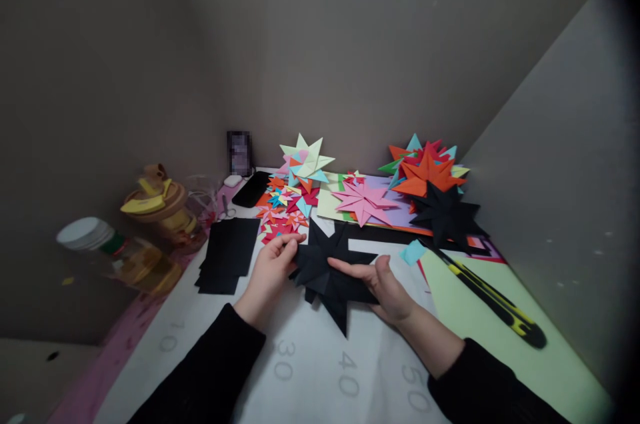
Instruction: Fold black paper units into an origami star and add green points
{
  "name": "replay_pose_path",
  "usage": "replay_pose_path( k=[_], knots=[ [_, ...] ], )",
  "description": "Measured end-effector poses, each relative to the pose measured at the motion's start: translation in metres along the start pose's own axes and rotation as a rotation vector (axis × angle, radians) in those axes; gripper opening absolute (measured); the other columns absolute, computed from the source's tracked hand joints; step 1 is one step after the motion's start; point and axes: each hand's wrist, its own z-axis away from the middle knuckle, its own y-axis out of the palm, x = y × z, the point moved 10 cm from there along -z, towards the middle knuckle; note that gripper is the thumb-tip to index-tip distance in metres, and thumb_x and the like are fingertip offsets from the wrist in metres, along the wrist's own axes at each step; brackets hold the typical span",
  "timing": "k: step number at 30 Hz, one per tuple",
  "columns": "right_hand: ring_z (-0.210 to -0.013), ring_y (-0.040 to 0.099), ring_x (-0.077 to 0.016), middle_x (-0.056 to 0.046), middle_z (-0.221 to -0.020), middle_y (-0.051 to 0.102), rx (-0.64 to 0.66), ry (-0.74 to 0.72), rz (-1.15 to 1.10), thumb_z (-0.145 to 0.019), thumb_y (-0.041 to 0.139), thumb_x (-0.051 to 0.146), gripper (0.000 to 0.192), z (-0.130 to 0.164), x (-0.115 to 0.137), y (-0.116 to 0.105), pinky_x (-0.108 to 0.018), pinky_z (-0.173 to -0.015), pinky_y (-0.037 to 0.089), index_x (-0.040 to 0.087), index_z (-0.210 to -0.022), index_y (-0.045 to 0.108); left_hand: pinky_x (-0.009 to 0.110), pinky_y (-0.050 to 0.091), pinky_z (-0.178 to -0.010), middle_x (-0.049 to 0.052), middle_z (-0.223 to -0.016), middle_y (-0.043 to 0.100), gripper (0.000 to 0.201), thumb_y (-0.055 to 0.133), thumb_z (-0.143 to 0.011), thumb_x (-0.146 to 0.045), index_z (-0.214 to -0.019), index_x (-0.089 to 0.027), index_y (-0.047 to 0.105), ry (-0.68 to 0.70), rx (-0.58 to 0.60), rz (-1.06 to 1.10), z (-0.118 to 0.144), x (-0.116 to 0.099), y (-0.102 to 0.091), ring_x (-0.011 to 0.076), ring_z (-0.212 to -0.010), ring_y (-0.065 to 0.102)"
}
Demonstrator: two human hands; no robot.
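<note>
Black folded paper star point(327, 271) sits low over the middle of the work mat, held between both hands, its points radiating out; one long point hangs toward the person at the bottom edge. Its widest span runs roughly left to right, hand to hand.

Left hand point(270, 271) is at the star's left tip, thumb and fingers pinched together on that point. Right hand point(387, 287) lies along the star's right side, index finger stretched flat across the black paper toward the centre, thumb up; looks like it presses or clamps a dark flap, but the underside fingers are hidden (can't tell how firm the grip is). Both hands touch the star, left at the outer tip, right nearer the body of it.

Surface: white cutting mat point(310, 371) with printed ruler numbers, pale green sheet point(500, 371) on its right side. Yellow-and-black utility knife point(493, 301) lies diagonally on the green sheet, apart from the right hand. Small light-blue paper scrap point(413, 252) just beyond the right hand. Stack of black paper squares point(227, 254) left of the left hand, near but not touching.

Further back: second black star point(445, 214), pink star point(365, 203), orange star point(427, 174), cream star point(307, 157), heap of small multicoloured stars point(285, 211), black phone point(251, 189). Far left, a plastic bottle with white cap point(115, 254). Plain grey walls close in around the corner.
</note>
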Motion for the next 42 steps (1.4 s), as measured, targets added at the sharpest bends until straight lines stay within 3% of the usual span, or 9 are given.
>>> replay_pose_path(
  k=[16, 20, 22, 25, 28, 36, 39, 42],
  knots=[
    [-0.13, 0.045, -0.0325, -0.015, -0.128, 0.061, -0.013, 0.025, -0.076, -0.08, 0.022, 0.08, 0.087, -0.002, -0.003, -0.003, -0.054, -0.114, 0.014, 0.017, -0.122, 0.064, 0.022, 0.044, -0.063, 0.004, -0.079, 0.066, 0.049, 0.079, -0.066, -0.038, -0.107, -0.014, 0.066, -0.022, 0.081, 0.035, 0.005, -0.002, 0.008, 0.0123, -0.068, 0.06],
    [-0.133, 0.041, -0.0312, -0.013, -0.131, 0.058, -0.013, 0.01, -0.06, -0.081, 0.022, 0.079, 0.084, -0.002, -0.001, -0.004, -0.053, -0.114, 0.015, 0.019, -0.123, 0.063, 0.026, 0.047, -0.078, 0.007, -0.114, 0.065, 0.079, 0.082, -0.064, -0.027, -0.134, -0.027, 0.046, 0.012, 0.087, 0.129, 0.009, -0.006, 0.012, 0.0173, -0.092, 0.065],
    [-0.134, 0.04, -0.0303, -0.012, -0.132, 0.057, -0.015, -0.009, -0.029, -0.082, 0.023, 0.078, 0.082, -0.002, 0.002, -0.004, -0.052, -0.115, 0.013, 0.019, -0.123, 0.063, 0.03, 0.048, -0.081, 0.008, -0.109, 0.068, 0.086, 0.083, -0.062, -0.024, -0.136, -0.028, 0.041, -0.016, 0.128, 0.132, 0.01, -0.002, 0.016, 0.0193, -0.091, 0.066],
    [-0.132, 0.043, -0.0303, -0.011, -0.131, 0.058, -0.009, -0.028, 0.011, -0.083, 0.023, 0.076, 0.08, -0.002, 0.004, -0.003, -0.052, -0.115, 0.013, 0.02, -0.122, 0.063, 0.029, 0.049, -0.072, 0.008, -0.084, 0.072, 0.056, 0.084, -0.059, -0.026, -0.11, -0.015, 0.062, -0.096, 0.22, 0.049, 0.01, 0.013, 0.025, 0.0189, -0.073, 0.067],
    [-0.131, 0.043, -0.0305, -0.01, -0.132, 0.058, 0.017, -0.043, 0.04, -0.083, 0.021, 0.077, 0.08, -0.002, 0.005, 0.0, -0.052, -0.115, 0.014, 0.021, -0.122, 0.063, 0.025, 0.046, -0.059, 0.007, -0.073, 0.071, 0.033, 0.084, -0.059, -0.028, -0.083, -0.011, 0.069, -0.119, 0.247, -0.008, 0.009, 0.022, 0.027, 0.0158, -0.06, 0.063],
    [-0.134, 0.039, -0.0298, -0.01, -0.141, 0.05, 0.045, -0.066, 0.109, -0.083, 0.021, 0.077, 0.082, -0.002, 0.003, 0.004, -0.049, -0.113, 0.021, 0.021, -0.131, 0.056, 0.024, 0.046, -0.059, 0.007, -0.074, 0.072, 0.029, 0.083, -0.061, -0.026, -0.083, -0.01, 0.073, -0.109, 0.236, -0.06, 0.01, 0.023, 0.029, 0.0165, -0.064, 0.063],
    [-0.126, 0.048, -0.0288, -0.01, -0.133, 0.057, -0.076, -0.15, 0.107, -0.084, 0.032, 0.074, 0.077, -0.002, 0.012, -0.007, -0.046, -0.107, 0.033, 0.023, -0.139, 0.045, 0.023, 0.044, -0.055, 0.008, -0.074, 0.072, 0.029, 0.083, -0.06, -0.026, -0.082, -0.01, 0.073, -0.125, 0.195, -0.056, 0.009, 0.024, 0.024, 0.0152, -0.061, 0.062],
    [-0.09, 0.064, -0.0217, -0.004, -0.093, 0.069, -0.349, -0.236, 0.128, -0.082, 0.059, 0.057, 0.081, 0.001, 0.024, -0.032, -0.038, -0.086, 0.049, 0.027, -0.148, 0.023, 0.023, 0.044, -0.053, 0.008, -0.075, 0.073, 0.029, 0.084, -0.059, -0.026, -0.081, -0.011, 0.073, -0.158, 0.146, -0.047, 0.008, 0.026, 0.019, 0.0145, -0.059, 0.062]
  ],
)
